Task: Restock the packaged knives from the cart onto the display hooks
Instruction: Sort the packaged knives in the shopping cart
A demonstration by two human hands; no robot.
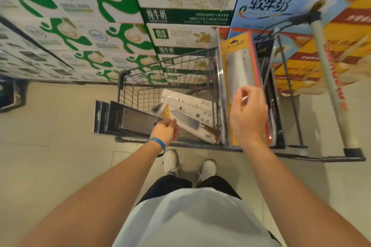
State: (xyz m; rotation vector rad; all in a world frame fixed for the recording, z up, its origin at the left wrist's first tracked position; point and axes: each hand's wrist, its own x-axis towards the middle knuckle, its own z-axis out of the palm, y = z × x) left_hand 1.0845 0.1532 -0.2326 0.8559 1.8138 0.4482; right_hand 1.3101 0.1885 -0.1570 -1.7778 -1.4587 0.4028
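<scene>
Stacked milk cartons (80, 32) rise behind a wire shopping cart (124, 78). Both arms reach down and forward over its near rim. The left hand (165, 131), with a blue wristband (157, 142), has its fingers curled on a stack of black-carded knife packs (128, 119) jutting out level past the cart's left side. The right hand (249, 114), fingers curled, is against an upright yellow-carded knife pack (239, 60) in the cart; whether it grips is unclear. White knife packs (186, 106) lie inside.

One head-worn view (wide-angle) looks steeply down, close over the cart (145, 78); the wearer's shoes (171, 161) show below.
</scene>
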